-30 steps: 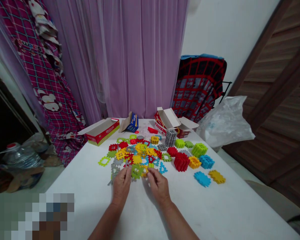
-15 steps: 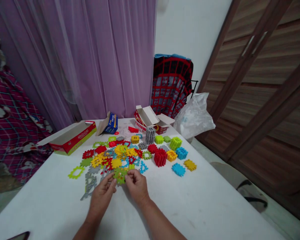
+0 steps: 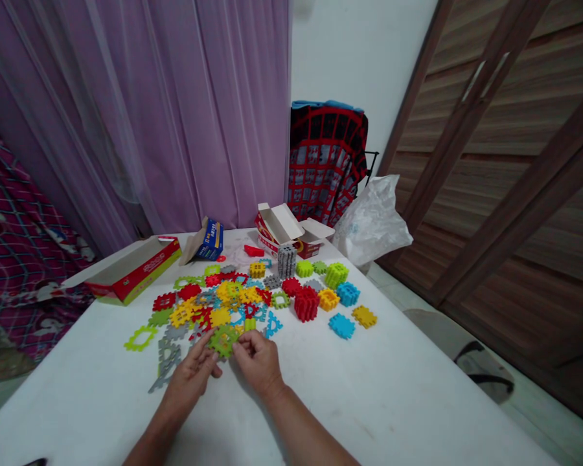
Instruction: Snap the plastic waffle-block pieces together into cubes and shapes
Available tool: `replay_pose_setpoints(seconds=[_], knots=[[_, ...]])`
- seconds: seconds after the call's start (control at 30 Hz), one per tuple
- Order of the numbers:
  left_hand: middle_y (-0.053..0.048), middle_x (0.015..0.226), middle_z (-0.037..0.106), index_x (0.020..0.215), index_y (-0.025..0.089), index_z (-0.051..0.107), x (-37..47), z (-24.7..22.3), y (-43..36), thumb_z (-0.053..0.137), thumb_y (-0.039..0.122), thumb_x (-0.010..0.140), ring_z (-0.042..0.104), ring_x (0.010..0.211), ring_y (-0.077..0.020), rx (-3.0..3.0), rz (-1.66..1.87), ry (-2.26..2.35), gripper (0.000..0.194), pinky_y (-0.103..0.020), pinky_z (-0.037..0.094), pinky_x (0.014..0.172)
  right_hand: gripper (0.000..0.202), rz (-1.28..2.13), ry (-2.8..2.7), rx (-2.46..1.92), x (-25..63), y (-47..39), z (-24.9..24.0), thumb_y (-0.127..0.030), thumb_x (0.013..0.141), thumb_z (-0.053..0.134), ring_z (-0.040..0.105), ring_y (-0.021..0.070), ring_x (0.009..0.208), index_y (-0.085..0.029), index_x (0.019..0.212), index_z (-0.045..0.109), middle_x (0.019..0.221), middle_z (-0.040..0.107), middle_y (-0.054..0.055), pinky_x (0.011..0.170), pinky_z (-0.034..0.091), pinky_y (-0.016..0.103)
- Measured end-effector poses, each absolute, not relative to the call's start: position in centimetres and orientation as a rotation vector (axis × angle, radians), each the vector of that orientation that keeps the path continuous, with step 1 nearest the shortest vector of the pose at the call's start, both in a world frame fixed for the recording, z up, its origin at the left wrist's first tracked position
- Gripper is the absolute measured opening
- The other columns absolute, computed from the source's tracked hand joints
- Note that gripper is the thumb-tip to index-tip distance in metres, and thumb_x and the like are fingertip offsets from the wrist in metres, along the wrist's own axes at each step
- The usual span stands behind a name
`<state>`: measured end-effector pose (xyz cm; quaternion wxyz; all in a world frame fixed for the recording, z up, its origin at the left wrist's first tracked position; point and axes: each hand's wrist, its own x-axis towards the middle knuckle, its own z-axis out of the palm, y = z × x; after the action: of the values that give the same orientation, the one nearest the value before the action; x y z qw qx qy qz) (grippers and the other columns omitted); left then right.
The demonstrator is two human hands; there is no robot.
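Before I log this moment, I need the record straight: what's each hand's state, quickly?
Left hand: closed, holding the green piece by its left side.
Right hand: closed, pinching the same piece's right edge.

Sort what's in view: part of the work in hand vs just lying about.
In the work, by the look of it:
- green piece, held between left hand and right hand
- loose pieces just beyond the hands
- red stack and gray stack, similarly notched

Probably just lying about:
- red-and-green box
- blue box
- plastic bag
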<state>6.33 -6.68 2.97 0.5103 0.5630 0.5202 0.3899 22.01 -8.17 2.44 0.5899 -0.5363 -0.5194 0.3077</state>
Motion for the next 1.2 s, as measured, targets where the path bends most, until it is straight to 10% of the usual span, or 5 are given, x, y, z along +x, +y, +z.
replay_pose_setpoints(seconds=[0.33, 1.2], knots=[[0.005, 0.055, 0.06, 0.112, 0.017, 0.053, 6.2, 2.4, -6.2, 0.068, 0.057, 0.066, 0.04, 0.037, -0.0085, 1.203, 1.025, 1.28, 0.063, -0.019, 0.028, 0.036, 0.019, 0.565, -1.36, -1.266, 22.1, -8.6, 2.2, -0.029, 0.077, 0.055, 0.046, 0.0088, 0.046, -0.02, 0.061, 0.057, 0.05, 0.051, -0.006, 0.048, 0.036, 0.019], [0.008, 0.046, 0.054, 0.118, 0.014, 0.058, 6.6, 0.8, -5.8, 0.059, 0.06, 0.067, 0.031, 0.029, -0.0068, 1.125, 1.14, 1.362, 0.069, -0.019, 0.023, 0.03, 0.016, 0.299, -1.389, -1.355, 23.9, -8.6, 1.6, -0.024, 0.086, 0.05, 0.064, 0.0163, 0.074, -0.02, 0.084, 0.066, 0.077, 0.069, 0.003, 0.071, 0.051, 0.027]])
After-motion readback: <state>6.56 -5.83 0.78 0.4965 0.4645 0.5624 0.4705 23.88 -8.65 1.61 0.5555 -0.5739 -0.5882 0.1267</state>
